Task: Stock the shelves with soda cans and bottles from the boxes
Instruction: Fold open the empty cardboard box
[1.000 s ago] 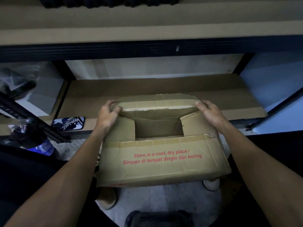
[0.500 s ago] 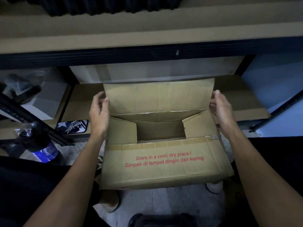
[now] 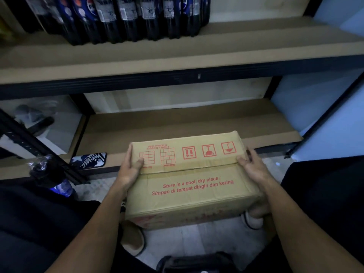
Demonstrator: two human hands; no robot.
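1. Cardboard box (image 3: 189, 186) sat low in front of the person, between dark-clothed knees and just short of the lower shelf. Its top flaps lay shut, and red print read "Store in a cool, dry place". Whether it rested on the floor or was being carried could not be told.
2. Left hand (image 3: 130, 170) pressed against the box's left end, fingers nearly straight along the side wall and thumb flat on the top flap.
3. Right hand (image 3: 254, 168) mirrored it on the right end, fingers extended down the side and thumb on the top.
4. Judging by the corrugated card, the box would be stiff at its corners but would give in the middle of the flaps. Its contents were hidden. If it held drinks it would be heavy, so a hold low on both ends or under the bottom edges looked safest.
5. Left of the box, a plastic-wrapped soda bottle (image 3: 53, 180) stood near a dark metal upright.
6. Beyond that, a phone with a graphic case (image 3: 88, 159) lay on the front edge of the lower shelf (image 3: 187, 125).
7. Farthest and highest, the upper shelf (image 3: 256, 48) held a row of dark Pepsi bottles (image 3: 122, 18), packed touching one another.
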